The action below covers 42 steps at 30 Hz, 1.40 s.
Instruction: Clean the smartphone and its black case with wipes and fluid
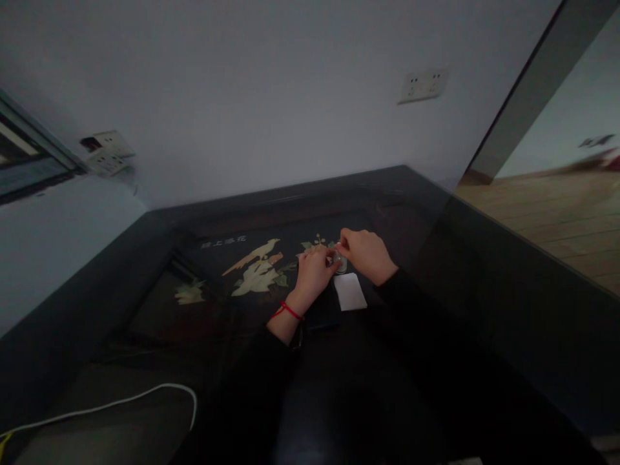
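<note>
My left hand (314, 268), with a red string bracelet on its wrist, is closed at the side of a small, clear container (340, 263). From the right, my right hand (365, 252) is bent over the container's top in a pinch. What its fingertips hold is too small and dim to make out. Just in front of the container lies a white square pad or stack of paper (350, 292). A flat black object (322, 313) lies partly hidden under my left forearm.
The glossy black table (411, 206) has a bird-and-flower picture (256, 271) on its top. A white cable (121, 400) runs across the lower left. Wall sockets (423, 85) are on the wall behind, and a wooden floor (542, 213) shows at right.
</note>
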Tool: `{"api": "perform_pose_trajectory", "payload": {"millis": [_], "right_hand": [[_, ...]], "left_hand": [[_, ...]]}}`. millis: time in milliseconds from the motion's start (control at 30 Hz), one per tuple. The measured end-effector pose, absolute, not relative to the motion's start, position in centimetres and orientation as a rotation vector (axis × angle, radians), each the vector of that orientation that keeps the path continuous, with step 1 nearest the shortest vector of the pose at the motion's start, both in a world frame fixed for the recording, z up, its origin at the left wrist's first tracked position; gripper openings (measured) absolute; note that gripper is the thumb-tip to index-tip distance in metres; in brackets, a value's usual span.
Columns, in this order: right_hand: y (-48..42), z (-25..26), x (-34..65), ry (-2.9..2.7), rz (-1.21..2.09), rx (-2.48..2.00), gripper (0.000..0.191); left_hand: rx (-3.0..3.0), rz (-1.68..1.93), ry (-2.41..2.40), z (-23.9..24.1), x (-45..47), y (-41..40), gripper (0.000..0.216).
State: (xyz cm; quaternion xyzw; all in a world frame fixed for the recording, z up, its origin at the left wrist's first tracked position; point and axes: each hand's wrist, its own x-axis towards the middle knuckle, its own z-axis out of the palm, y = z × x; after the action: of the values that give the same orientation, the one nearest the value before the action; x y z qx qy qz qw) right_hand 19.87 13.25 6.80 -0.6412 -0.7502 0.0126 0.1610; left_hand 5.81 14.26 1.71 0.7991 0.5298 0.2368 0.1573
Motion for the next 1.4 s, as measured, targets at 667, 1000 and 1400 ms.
{"api": "perform_pose_trajectory", "payload": {"millis": [667,1000,1400], "right_hand": [[7.9,1.3,19.4,-2.143,0.91,-1.731,0.03],[7.0,-0.3,17.7,-1.801,1.609,-1.44,0.027],[5.6,2.4,20.7,-1.297,1.761,-1.123,0.058]], "left_hand": [[2.112,0.65,1.752,-1.4,-2.6,6.8,0.036],[1.652,1.008,1.521,-2.6,-2.2,7.1,0.05],[1.108,0.813,1.229,1.4,-5.0,4.1,0.058]]}}
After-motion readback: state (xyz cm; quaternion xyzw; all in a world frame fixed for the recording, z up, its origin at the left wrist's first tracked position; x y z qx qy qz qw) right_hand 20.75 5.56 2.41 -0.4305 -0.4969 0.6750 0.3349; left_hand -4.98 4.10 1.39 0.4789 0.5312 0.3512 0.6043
